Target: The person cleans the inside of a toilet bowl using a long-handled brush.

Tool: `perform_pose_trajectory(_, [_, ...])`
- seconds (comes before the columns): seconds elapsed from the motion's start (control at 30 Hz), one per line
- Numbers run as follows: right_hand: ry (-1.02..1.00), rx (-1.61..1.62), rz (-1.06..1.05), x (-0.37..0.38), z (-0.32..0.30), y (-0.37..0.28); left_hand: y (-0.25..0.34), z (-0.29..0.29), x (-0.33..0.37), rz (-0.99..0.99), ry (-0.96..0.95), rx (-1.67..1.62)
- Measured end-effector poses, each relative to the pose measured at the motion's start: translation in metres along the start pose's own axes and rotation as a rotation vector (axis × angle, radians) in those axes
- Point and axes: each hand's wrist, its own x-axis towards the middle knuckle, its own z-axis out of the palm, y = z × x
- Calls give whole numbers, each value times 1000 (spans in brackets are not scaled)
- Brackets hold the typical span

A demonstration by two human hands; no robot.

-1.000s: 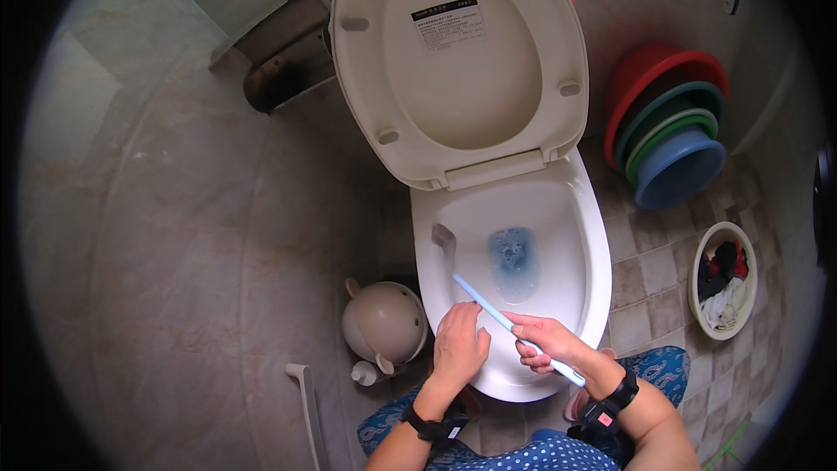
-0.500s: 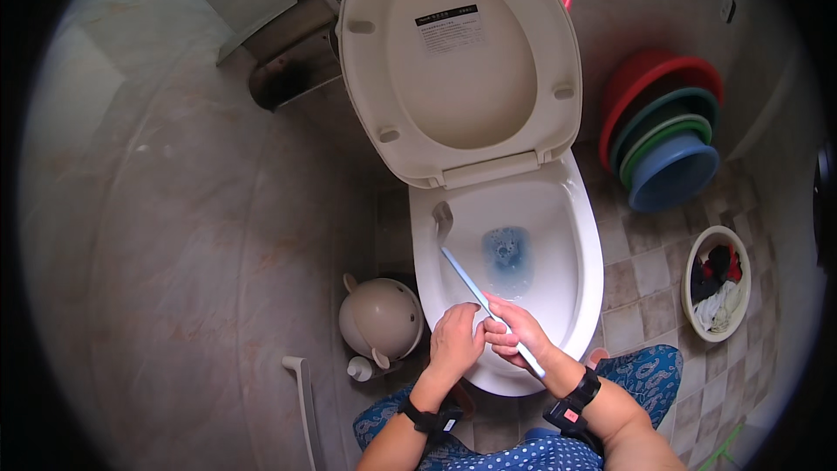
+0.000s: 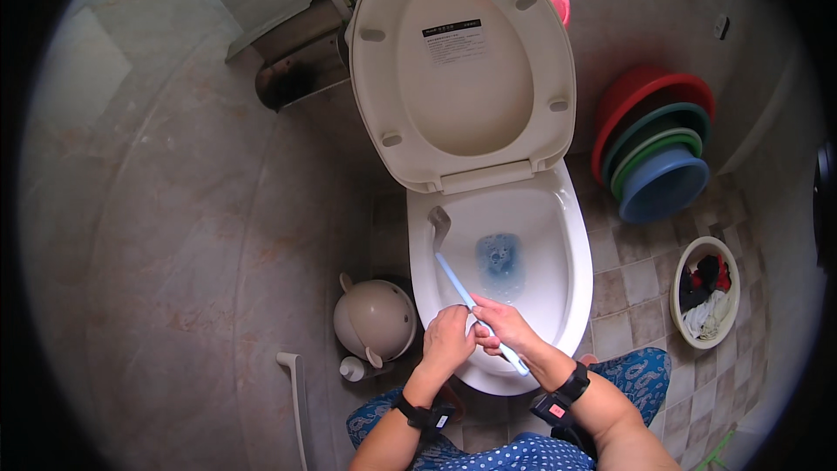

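Note:
A long-handled toilet brush with a pale blue and white handle (image 3: 457,280) slants across the front left of the white toilet bowl (image 3: 571,296). Its grey head (image 3: 440,221) rests against the bowl's inner left wall. My right hand (image 3: 507,328) is wrapped round the lower handle, whose end sticks out below my fingers. Close beside it, my left hand (image 3: 448,337) is curled over the front left of the bowl, its fingertips hidden. Bluish, bubbly water (image 3: 499,255) stands in the drain. The seat and lid (image 3: 466,105) are raised.
Nested basins (image 3: 664,183) lean against the wall at right, above a white tub (image 3: 735,301) of dark, red and white cloths. A beige round bin (image 3: 375,320) and a small white bottle (image 3: 352,369) stand left of the bowl. A wall-mounted holder (image 3: 301,52) is at upper left.
The view has shifted slightly. The brush handle stands a little steeper, and its lower end and my right hand have moved slightly left. Both hands keep their hold.

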Motion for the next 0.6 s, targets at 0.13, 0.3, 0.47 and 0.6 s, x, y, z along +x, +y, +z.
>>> perform_pose_trajectory(0.13, [28, -116, 116, -31, -30, -17, -3, 6, -1, 68, 109, -78])
perform_pose_trajectory(0.3, [321, -742, -26, -44, -60, -9, 3, 9, -2, 109, 64, -72])
perform_pose_trajectory(0.47, [525, -1652, -115, -20, -69, -25, 10, 11, 0, 138, -4, -81])
perform_pose_trajectory(0.6, [427, -1545, -16, -7, -72, -37, 14, 11, 0, 133, -20, -77])
